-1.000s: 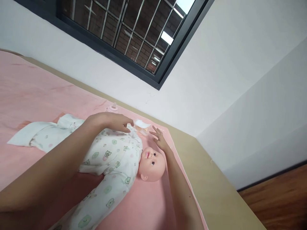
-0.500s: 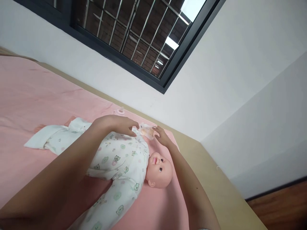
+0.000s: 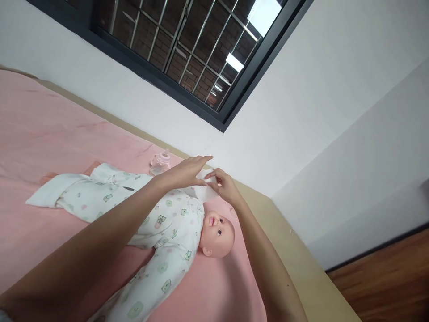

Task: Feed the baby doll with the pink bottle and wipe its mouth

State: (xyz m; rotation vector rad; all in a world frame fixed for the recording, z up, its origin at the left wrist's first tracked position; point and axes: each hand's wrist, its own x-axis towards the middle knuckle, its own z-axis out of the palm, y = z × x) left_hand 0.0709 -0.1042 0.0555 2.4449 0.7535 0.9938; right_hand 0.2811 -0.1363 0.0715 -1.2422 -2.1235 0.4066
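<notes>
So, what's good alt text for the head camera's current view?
A person's right hand appears to pinch a thin white item, left hand close by, beside a doll lying on pink cloth. Beyond are a bottle and barred window.

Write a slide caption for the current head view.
Left hand and right hand at a white item, near a doll lying on pink cloth.

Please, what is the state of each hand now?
Left hand: open.
Right hand: curled at the white sheet; whether it grips cannot be told.
</notes>
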